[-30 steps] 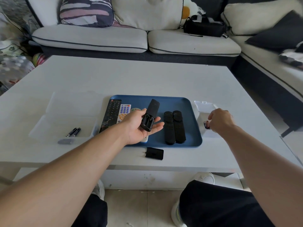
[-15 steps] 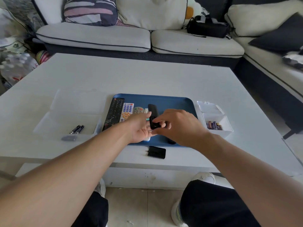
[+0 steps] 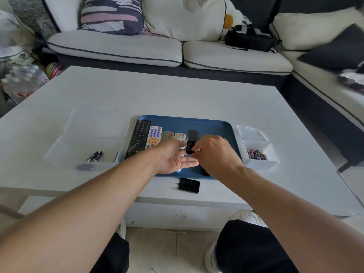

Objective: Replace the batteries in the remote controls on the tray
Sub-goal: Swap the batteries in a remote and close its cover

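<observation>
A blue tray (image 3: 216, 127) lies on the white table. My left hand (image 3: 173, 158) is palm up over the tray's front, holding a black remote (image 3: 192, 141) with its open battery bay facing me. My right hand (image 3: 215, 152) meets it from the right. Its curled fingertips pinch a battery into the bay, and the battery is almost hidden by the fingers. A long black remote (image 3: 138, 140), a white remote with blue buttons (image 3: 154, 135) and two small grey remotes (image 3: 167, 134) lie on the tray's left side. The black battery cover (image 3: 189, 185) lies on the table in front of the tray.
A white box (image 3: 272, 161) right of the tray holds several fresh batteries (image 3: 257, 154). A clear bin (image 3: 63, 142) on the left holds two dark batteries (image 3: 94, 156) and a grey cover (image 3: 85, 166). Sofas stand behind and to the right of the table.
My right hand left the white battery box and moved left to the remote in my left hand. The remote has tipped more upright.
</observation>
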